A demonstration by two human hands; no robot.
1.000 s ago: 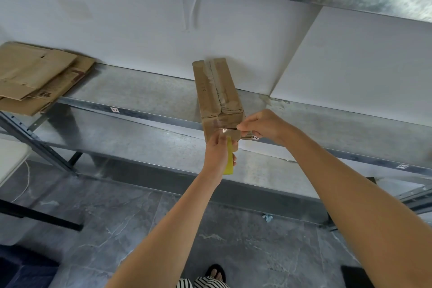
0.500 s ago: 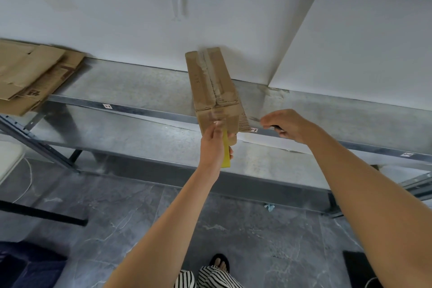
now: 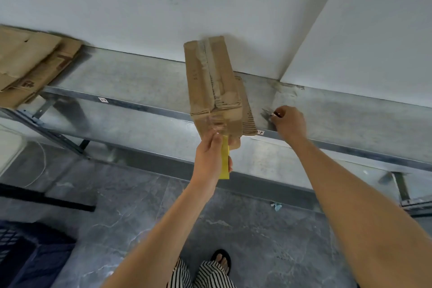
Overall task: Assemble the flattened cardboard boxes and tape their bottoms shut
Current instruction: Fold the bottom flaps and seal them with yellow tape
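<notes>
A narrow cardboard box [image 3: 210,82] lies on the metal shelf [image 3: 140,82], its taped seam facing up and running away from me. Shiny clear tape wraps over its near end. My left hand [image 3: 210,159] presses against that near end and holds a yellow tape roll [image 3: 225,161], seen edge-on. My right hand [image 3: 289,123] rests on the shelf to the right of the box, apart from it. It is closed around a small blurred metal tool [image 3: 268,113] that looks like scissors.
A stack of flattened cardboard boxes [image 3: 30,65] lies at the shelf's far left. A lower shelf [image 3: 268,161] sits below the front rail [image 3: 145,106]. A dark crate [image 3: 25,255] stands on the floor at lower left. My feet [image 3: 221,262] are at the bottom.
My right hand has left the box's near end and moved right onto the shelf with the small tool. My left hand stays at the box end with the tape roll.
</notes>
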